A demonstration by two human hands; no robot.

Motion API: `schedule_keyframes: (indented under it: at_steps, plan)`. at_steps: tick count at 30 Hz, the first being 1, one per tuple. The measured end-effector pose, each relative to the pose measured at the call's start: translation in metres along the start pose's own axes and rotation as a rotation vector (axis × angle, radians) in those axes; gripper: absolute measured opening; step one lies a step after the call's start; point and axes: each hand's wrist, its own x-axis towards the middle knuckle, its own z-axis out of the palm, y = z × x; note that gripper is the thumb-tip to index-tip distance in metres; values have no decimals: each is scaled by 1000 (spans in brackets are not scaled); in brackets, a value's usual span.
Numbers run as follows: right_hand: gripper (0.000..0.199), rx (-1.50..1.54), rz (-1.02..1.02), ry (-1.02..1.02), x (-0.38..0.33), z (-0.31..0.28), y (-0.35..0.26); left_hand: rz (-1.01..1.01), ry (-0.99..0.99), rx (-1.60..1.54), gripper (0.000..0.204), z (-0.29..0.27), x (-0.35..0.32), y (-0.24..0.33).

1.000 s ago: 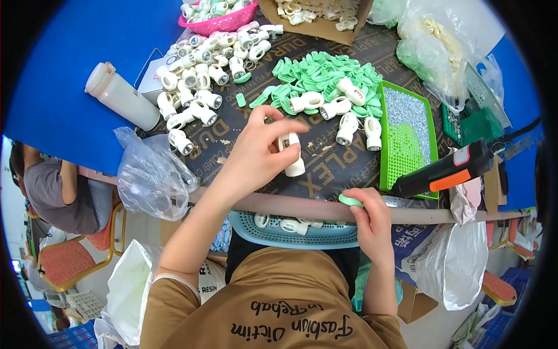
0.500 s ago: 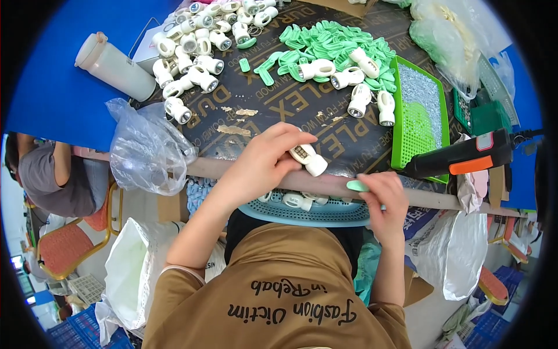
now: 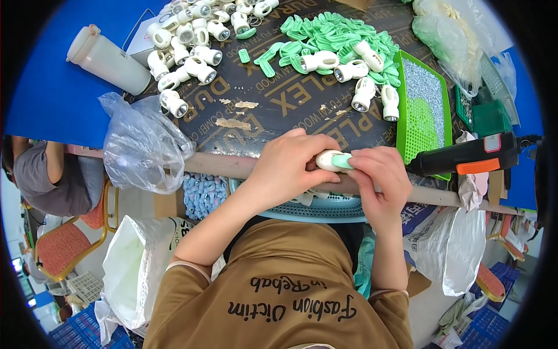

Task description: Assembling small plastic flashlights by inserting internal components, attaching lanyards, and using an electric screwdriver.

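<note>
Left hand [image 3: 288,168]: closed around a white plastic housing [image 3: 326,160], held at the near edge of the bench [image 3: 273,110], above a blue mesh basket [image 3: 325,209]. Right hand [image 3: 381,174]: fingertips pinching a green plastic clip [image 3: 343,161] against the housing's end. On bench: heap of green clips [image 3: 325,32]; loose white housings [image 3: 192,35]; green tray [image 3: 424,110]; black-and-orange glue gun [image 3: 465,157]; clear plastic bag [image 3: 142,145]; white bottle [image 3: 107,55].

I see smooth, glossy white plastic on the small housing [image 3: 326,160], with a matt mint-green plastic clip [image 3: 343,162] against it. The board [image 3: 279,110] beneath looks like dark, scuffed plywood; the bag [image 3: 142,145] is thin, crinkled clear film.
</note>
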Motion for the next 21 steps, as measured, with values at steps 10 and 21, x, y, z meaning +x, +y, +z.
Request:
schedule_keyframes:
  at_steps: [10,21]
  plan:
    - [31,-60,-136,-88,6,6,4,31,34,23,37,1,0,-1]
    - [36,-4,-128,-153,4,8,9,37,73,9,32,4,-1,-6]
